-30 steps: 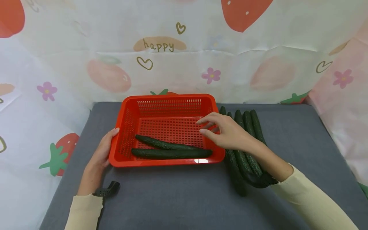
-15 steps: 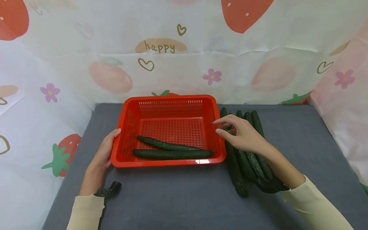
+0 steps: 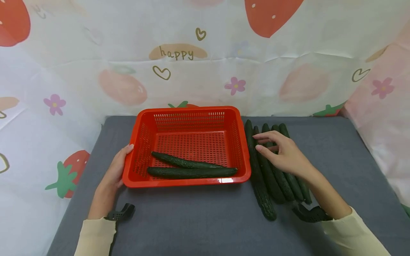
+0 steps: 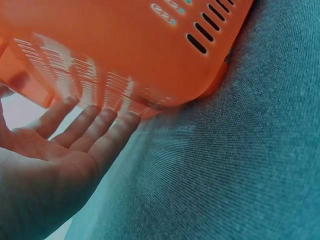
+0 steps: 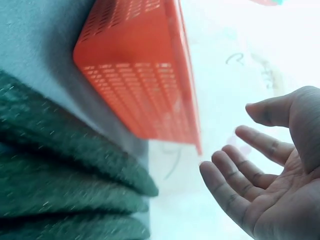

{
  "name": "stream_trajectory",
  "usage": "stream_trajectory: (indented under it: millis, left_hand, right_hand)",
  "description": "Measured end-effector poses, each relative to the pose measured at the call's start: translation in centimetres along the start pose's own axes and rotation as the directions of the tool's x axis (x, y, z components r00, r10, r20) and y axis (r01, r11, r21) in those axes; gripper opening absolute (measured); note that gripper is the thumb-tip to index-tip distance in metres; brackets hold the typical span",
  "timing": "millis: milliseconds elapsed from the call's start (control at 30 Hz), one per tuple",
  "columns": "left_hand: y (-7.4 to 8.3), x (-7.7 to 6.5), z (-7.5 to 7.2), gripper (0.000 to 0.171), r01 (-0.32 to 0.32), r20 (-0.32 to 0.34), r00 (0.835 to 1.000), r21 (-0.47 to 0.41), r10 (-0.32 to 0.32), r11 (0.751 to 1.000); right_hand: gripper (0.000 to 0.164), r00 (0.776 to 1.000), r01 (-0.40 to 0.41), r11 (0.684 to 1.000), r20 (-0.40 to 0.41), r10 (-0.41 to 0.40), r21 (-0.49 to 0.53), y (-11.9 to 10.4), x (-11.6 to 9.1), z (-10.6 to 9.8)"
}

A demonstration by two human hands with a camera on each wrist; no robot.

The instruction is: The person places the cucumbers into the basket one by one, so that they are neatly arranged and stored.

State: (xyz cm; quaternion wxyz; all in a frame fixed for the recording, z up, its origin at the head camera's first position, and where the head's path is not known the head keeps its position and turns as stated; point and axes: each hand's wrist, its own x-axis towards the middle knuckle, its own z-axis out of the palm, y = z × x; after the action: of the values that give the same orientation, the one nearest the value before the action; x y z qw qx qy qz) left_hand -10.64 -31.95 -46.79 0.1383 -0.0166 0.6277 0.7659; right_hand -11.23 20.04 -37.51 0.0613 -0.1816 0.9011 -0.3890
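Note:
In the head view, a red plastic basket [image 3: 192, 182] with slotted walls holds two dark green cucumbers, one straight [image 3: 192, 172] along the near wall and one slanted [image 3: 185, 162] behind it. My left hand [image 3: 112, 169] grips the basket's left side. Its thumb is at the rim, and in the left wrist view the fingertips [image 4: 131, 117] touch the outer wall. Right of the basket, several more cucumbers [image 3: 262, 185] lie side by side. Over them hovers my right hand [image 3: 283, 151], holding nothing, fingers loosely bent and thumb apart. The right wrist view shows its bare palm [image 5: 285, 195].
A grey cloth [image 3: 192, 220] covers the table. Behind it hangs a white backdrop [image 3: 205, 81] printed with strawberries, flowers and hearts. Each wrist wears a dark mount, one on the left [image 3: 121, 212] and one on the right [image 3: 312, 214].
My right hand has moved right, from above the basket's right side to above the row of cucumbers. The left hand stays on the basket, and the two cucumbers inside lie as before.

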Motion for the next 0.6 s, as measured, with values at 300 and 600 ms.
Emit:
stream_trajectory:
  millis: [300, 600]
  left_hand:
    - [0.2, -0.1, -0.3, 0.027, -0.036, 0.033, 0.999, -0.05, 0.038, 0.998]
    - [0.0, -0.1, -0.3, 0.027, -0.035, 0.033, 0.999, -0.034, 0.036, 0.999]
  right_hand:
    - [0.047, 0.989, -0.136, 0.991, -0.064, 0.135, -0.012, 4.0, -3.3, -0.7]
    - [0.049, 0.972, -0.173, 0.985, -0.163, 0.168, -0.016, 7.3, -5.0, -0.7]
